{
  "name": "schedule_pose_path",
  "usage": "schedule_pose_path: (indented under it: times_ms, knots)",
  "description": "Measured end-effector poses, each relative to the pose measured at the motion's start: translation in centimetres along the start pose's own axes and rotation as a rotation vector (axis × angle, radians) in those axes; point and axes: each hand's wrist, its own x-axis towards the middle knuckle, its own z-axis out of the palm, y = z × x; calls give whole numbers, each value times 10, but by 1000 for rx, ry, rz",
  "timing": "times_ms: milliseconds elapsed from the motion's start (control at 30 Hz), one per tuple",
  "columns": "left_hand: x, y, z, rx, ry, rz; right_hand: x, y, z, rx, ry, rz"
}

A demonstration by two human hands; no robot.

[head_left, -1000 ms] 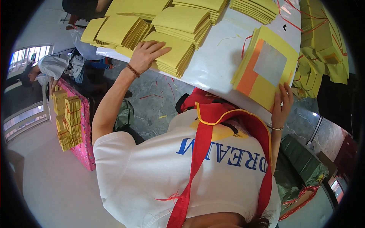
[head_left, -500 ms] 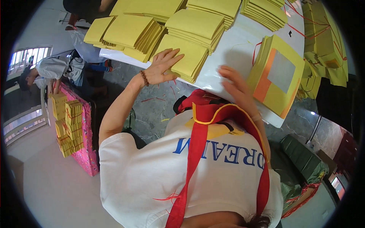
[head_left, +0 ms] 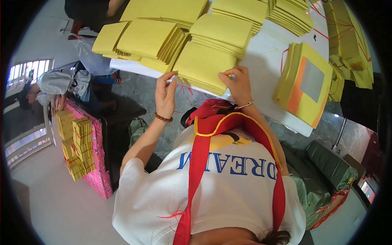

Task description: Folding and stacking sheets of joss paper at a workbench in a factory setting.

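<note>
At the table's near edge lies a stack of yellow paper sheets (head_left: 204, 63), slightly fanned along its front. My left hand (head_left: 166, 98), with a beaded bracelet at the wrist, has its fingers closed at the stack's near left corner. My right hand (head_left: 239, 85), wearing a bangle, is curled round the near right corner, its thumb along the side. Behind that stack overlaps another yellow paper stack (head_left: 222, 30), and a fanned yellow bundle (head_left: 149, 38) lies to its left. The sheets' lower edges between my hands are partly hidden.
On the white table (head_left: 261, 87), a thick yellow pile with an orange strip and grey panel (head_left: 306, 83) stands at right. Tied yellow bundles (head_left: 81, 139) sit on a pink-covered surface (head_left: 98, 175) at left, by another person (head_left: 61, 83). Green wrapped packages (head_left: 330, 163) lie at lower right.
My left hand has come off the top of the stack down to its near left corner. My right hand has moved left from beside the thick pile to the stack's right corner.
</note>
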Motion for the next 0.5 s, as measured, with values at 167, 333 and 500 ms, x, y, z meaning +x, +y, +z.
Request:
schedule_pose_path:
  times_ms: [167, 333, 500]
  knots:
    - [-18, -38, 20, -584, 206, -451, 2, 1, 4, -48, 5, -1]
    - [-9, -52, 42, -715, 255, -426, 6, 22, 10, 62, -58, 6]
    - [5, -31, 52, -718, 352, -452, 2, 21, 11, 19, -95, 2]
